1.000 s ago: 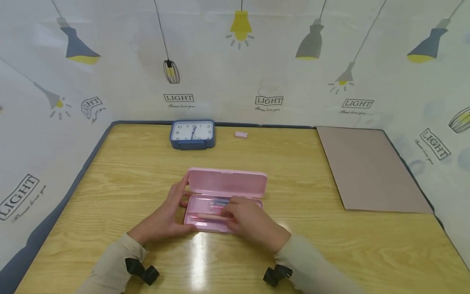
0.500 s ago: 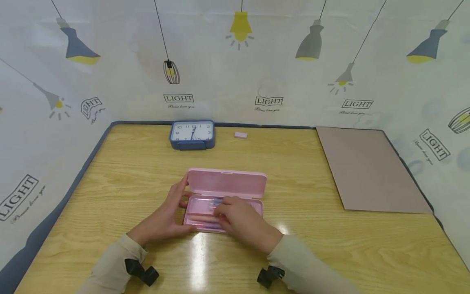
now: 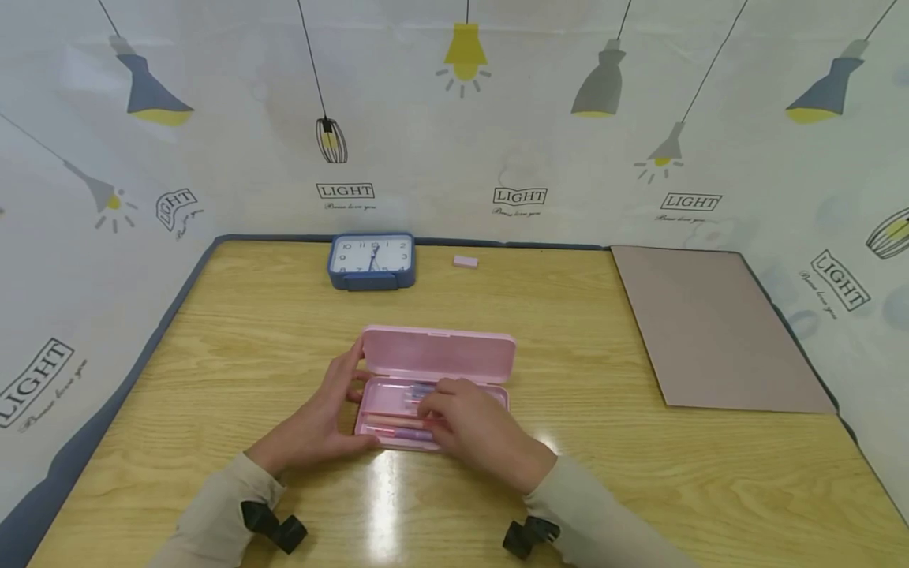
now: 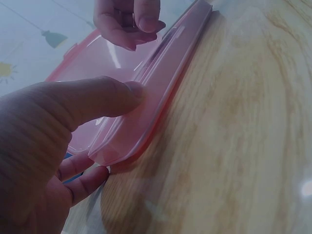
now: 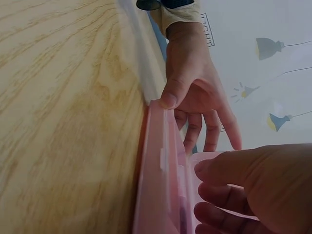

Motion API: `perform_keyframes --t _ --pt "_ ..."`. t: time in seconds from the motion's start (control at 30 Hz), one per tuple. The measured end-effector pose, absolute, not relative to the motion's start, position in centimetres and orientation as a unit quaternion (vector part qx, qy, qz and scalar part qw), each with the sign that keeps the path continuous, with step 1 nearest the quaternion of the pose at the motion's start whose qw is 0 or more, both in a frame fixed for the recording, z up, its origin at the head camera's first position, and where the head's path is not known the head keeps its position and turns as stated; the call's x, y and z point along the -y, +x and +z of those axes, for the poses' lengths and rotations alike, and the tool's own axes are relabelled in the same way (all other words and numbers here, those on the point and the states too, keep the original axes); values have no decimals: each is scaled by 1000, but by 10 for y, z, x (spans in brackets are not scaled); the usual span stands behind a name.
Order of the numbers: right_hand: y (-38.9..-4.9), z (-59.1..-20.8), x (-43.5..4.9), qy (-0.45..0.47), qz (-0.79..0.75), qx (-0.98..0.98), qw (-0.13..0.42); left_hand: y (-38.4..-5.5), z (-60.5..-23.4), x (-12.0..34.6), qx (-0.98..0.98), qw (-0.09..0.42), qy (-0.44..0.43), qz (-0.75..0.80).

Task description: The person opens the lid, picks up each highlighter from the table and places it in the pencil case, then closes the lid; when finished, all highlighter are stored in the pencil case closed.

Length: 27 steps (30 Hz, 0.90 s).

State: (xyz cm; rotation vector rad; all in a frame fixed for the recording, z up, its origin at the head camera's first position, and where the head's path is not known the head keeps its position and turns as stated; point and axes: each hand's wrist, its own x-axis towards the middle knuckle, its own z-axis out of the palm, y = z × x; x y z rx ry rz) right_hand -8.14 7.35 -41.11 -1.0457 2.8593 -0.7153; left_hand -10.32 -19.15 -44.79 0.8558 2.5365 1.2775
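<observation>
A pink pencil case [image 3: 440, 355] stands with its lid raised on the table. My left hand [image 3: 323, 414] grips its left end, thumb on the front rim and fingers round the end, as the left wrist view shows. My right hand [image 3: 483, 426] hovers over the right part of the tray with loosely bent fingers; I see nothing between them in either wrist view. In the front compartment lie a peach-coloured stick [image 3: 398, 422] and a pink and purple pen [image 3: 408, 434]. Several pens [image 3: 415, 394] sit in the back compartment, partly hidden by the right hand.
A blue alarm clock [image 3: 372, 262] stands at the table's back edge, with a small pink eraser [image 3: 465, 262] to its right. A flat grey-brown board [image 3: 720, 327] lies at the back right. A printed white sheet [image 3: 426, 118] walls the table's back and sides.
My right hand shifted left, then slightly back right. The peach-coloured stick it was at now lies flat in the front compartment, beside the purple pen. The left hand kept its place.
</observation>
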Motion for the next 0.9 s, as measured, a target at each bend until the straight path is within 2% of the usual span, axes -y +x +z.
perform_keyframes --t 0.23,0.63,0.73,0.9 --pt "-80 -389 -87 -311 -251 -917 2 -103 -447 191 -853 85 288 426" --pt "-102 -337 -134 -235 -274 -930 -72 -103 -448 191 -852 84 292 427" --pt "-111 -335 -147 -206 -292 -932 -61 -103 -448 191 -852 84 292 427" --pt "-122 -347 -160 -162 -335 -928 -11 -103 -449 192 -850 81 296 429"
